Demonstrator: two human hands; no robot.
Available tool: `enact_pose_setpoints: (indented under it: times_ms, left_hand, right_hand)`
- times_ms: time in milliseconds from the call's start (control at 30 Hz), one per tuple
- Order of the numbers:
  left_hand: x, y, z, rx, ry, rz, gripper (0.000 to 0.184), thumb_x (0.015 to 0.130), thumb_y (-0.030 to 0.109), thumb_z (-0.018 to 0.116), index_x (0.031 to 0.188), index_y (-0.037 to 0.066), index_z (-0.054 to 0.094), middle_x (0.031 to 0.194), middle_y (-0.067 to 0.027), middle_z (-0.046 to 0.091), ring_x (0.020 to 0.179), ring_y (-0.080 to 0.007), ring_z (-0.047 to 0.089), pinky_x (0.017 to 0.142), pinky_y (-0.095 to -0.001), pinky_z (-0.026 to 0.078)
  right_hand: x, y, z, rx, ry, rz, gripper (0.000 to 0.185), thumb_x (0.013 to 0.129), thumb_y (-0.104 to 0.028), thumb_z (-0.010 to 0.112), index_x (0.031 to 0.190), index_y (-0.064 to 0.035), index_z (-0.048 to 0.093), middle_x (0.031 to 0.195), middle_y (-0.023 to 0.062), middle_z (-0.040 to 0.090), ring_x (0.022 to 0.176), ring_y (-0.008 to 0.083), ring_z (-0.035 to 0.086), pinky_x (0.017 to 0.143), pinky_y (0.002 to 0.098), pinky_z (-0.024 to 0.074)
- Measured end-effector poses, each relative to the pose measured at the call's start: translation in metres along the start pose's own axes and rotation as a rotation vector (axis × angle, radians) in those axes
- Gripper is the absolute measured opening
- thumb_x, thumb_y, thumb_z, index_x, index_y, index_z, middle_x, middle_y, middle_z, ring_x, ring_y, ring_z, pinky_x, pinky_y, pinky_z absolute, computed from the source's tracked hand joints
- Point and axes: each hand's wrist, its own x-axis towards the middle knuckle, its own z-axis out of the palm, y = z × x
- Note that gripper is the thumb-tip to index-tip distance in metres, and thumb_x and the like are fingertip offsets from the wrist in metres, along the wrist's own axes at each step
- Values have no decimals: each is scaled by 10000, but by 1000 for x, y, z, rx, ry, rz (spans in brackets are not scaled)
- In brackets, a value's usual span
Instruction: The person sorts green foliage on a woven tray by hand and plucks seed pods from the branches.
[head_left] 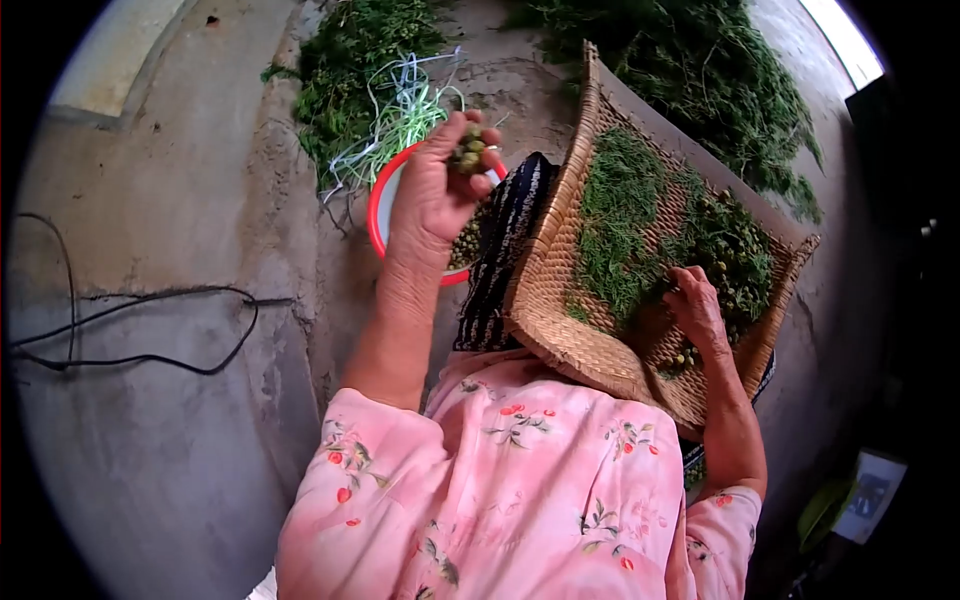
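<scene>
Several small round green fruits (468, 152) lie in my left hand (450, 175), its fingers curled up around them. Below that hand is a white bowl with a red rim (376, 215), holding many similar fruits (466, 246). A woven basket tray (570, 350) rests across my lap, with feathery green sprigs (620, 215) and a darker heap of leaves and fruits (735, 250) on it. My right hand (697, 308) is over the tray at the near edge of the heap, fingers bent together; what they pinch, if anything, is too small to tell.
Piles of green branches (700, 80) lie on the floor beyond the tray, and another pile (350, 70) is at the upper left. Pale plastic strips (405, 110) lie behind the bowl. A black cable (150, 357) loops over the concrete floor at left.
</scene>
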Motion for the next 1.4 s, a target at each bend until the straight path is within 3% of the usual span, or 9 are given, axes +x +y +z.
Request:
enact_pose_setpoints:
  times_ms: [67, 233, 367, 633, 867, 933, 1000, 1200, 1400]
  left_hand:
    - [-6, 19, -34, 40, 245, 83, 223, 884, 221, 567, 998, 31, 551, 890, -114, 607, 774, -216, 620, 607, -280, 557]
    - [4, 29, -132, -101, 486, 161, 358, 928, 235, 485, 1147, -45, 452, 1125, -216, 518, 1057, -371, 507, 875, -517, 472]
    - [4, 27, -169, -65, 435, 181, 741, 908, 409, 477, 1376, -48, 129, 1408, -167, 230, 1275, -385, 274, 1014, -565, 294]
    - [1, 31, -174, -140, 506, 233, 912, 849, 480, 540, 1416, 40, -24, 1483, -163, -45, 1358, -366, 79, 1040, -576, 234]
    - [13, 25, -148, -20, 390, 241, 827, 853, 408, 572, 1407, 39, 81, 1463, -179, 84, 1331, -357, 188, 1029, -539, 280]
    - [22, 15, -101, -12, 426, 270, 455, 868, 304, 579, 1195, 25, 429, 1227, -180, 480, 1140, -328, 467, 952, -490, 393]
    - [24, -4, -52, 163, 190, 244, 332, 893, 231, 552, 1124, -1, 494, 1015, -125, 587, 928, -229, 587, 823, -358, 496]
    - [7, -107, 90, 996, -444, -27, 276, 911, 218, 531, 1101, 26, 584, 954, -58, 645, 839, -123, 612, 747, -255, 495]
    - [-7, -245, 102, 2191, -1503, 396, 321, 773, 140, 597, 1088, 87, 559, 1087, -118, 529, 1048, -274, 501, 886, -375, 427]
  right_hand:
    - [1, -1, -1, 24, -16, -5, 367, 699, -24, 654, 1054, -16, 561, 968, 141, 531, 885, 332, 546, 747, 380, 447]
    - [3, 3, 0, 23, -13, -35, 348, 707, -11, 645, 1045, -10, 562, 942, 131, 527, 835, 310, 553, 710, 361, 449]
    - [4, 4, 0, 56, 0, -61, 333, 715, 0, 638, 1039, -11, 563, 922, 126, 524, 804, 293, 555, 686, 345, 448]
    - [3, 5, -3, 33, 8, -95, 351, 721, -3, 639, 1062, -9, 556, 938, 137, 530, 816, 306, 554, 698, 352, 451]
    - [4, -3, -16, 68, -38, -61, 325, 734, -47, 644, 1047, -5, 570, 910, 147, 550, 834, 319, 556, 704, 378, 440]
    - [5, 2, -19, 19, 29, -114, 293, 749, -64, 634, 1030, -9, 574, 886, 149, 547, 818, 340, 548, 690, 396, 434]
    - [5, 7, -24, 80, 154, -97, 253, 789, -89, 623, 1027, -18, 578, 890, 140, 562, 807, 328, 564, 672, 395, 453]
    - [10, 33, -41, 91, 622, -26, 192, 819, -98, 596, 998, -30, 583, 864, 137, 598, 775, 296, 592, 655, 381, 468]
    - [11, 40, -52, 268, 772, 76, 188, 800, -99, 587, 979, -49, 618, 943, 148, 631, 853, 306, 612, 742, 360, 483]
